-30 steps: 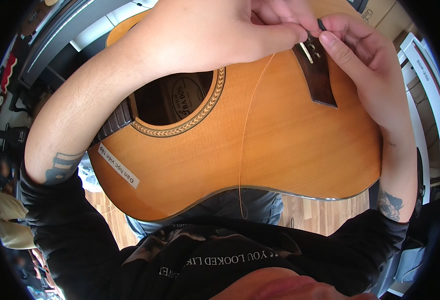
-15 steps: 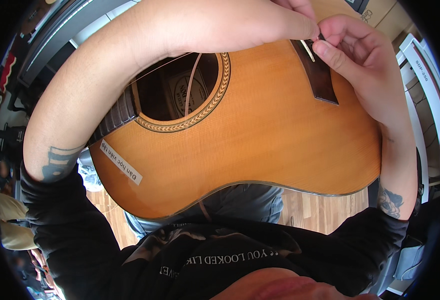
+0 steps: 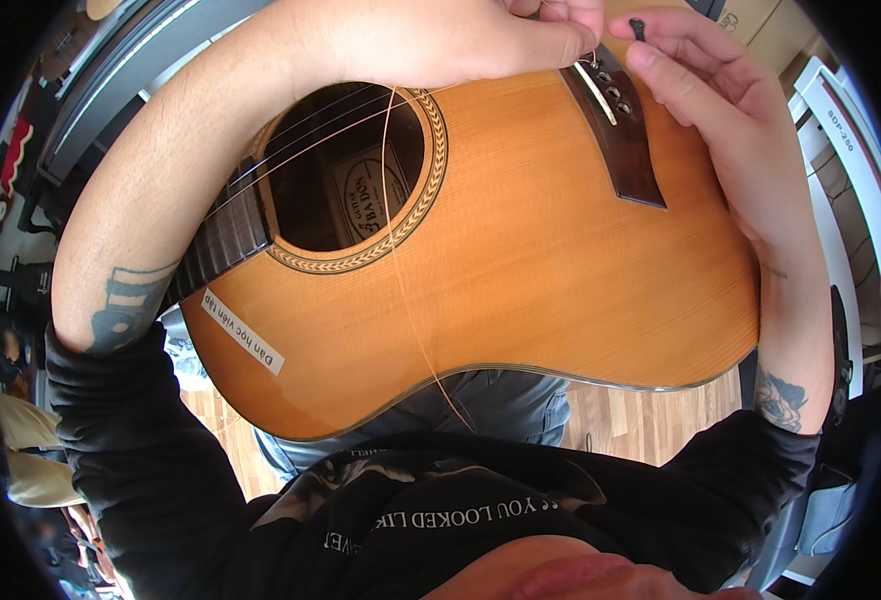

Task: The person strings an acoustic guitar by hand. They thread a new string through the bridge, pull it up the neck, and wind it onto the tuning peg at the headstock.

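Note:
An acoustic guitar [image 3: 520, 250] with an orange-brown top lies across my lap, its neck toward the left. My left hand [image 3: 545, 40] is closed above the dark bridge [image 3: 640, 170], pinching a thin copper-coloured guitar string just over the pin holes. Between the thumb and fingers of my right hand [image 3: 705, 75] is a black bridge pin [image 3: 638, 30], held up off the bridge. Several open holes show behind the white saddle [image 3: 596, 92]. A loose string [image 3: 400, 265] trails across the soundhole [image 3: 345, 170] and over the guitar's near edge. My left forearm covers part of the strings.
White equipment [image 3: 845, 150] stands at the right, beside cardboard boxes [image 3: 760, 25]. A long grey piece of furniture or equipment [image 3: 110, 75] runs along the upper left. Wood flooring [image 3: 630, 425] shows beneath the guitar.
My hands have moved apart, the right one lifting the black pin away from the bridge. More bridge holes are uncovered. The guitar has shifted slightly, and the loose string has swung to the right.

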Tool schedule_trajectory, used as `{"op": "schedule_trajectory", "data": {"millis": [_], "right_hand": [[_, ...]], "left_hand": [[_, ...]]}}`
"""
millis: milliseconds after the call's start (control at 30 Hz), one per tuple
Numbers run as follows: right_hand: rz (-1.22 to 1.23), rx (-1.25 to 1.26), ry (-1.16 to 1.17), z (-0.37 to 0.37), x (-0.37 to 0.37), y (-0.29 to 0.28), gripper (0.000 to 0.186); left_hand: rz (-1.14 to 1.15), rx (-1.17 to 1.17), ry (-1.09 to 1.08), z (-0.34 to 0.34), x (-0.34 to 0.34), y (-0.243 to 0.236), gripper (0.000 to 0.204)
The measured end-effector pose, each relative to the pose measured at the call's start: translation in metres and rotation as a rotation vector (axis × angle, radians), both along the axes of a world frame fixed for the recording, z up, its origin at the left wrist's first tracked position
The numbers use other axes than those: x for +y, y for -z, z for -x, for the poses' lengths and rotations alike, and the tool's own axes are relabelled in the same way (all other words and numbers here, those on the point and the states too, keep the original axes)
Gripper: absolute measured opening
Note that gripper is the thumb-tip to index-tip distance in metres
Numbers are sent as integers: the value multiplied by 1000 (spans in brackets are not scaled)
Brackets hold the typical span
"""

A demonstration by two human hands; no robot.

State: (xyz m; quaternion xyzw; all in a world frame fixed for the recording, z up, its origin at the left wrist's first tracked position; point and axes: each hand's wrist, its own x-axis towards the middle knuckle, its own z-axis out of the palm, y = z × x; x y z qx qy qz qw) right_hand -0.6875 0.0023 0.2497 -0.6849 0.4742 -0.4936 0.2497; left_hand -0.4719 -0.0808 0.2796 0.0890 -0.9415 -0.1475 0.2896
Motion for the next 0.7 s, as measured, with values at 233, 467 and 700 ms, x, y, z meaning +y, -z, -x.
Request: {"op": "schedule_trajectory", "data": {"millis": [233, 467, 700], "right_hand": [[115, 83, 13, 31, -2, 10, 26], [107, -104, 36, -2, 6, 2, 19], [113, -49, 155, -9, 13, -2, 12]], "left_hand": [[96, -32, 56, 4, 3, -3, 2], [178, -9, 172, 11, -23, 3, 5], [288, 2, 132, 13, -21, 2, 5]]}}
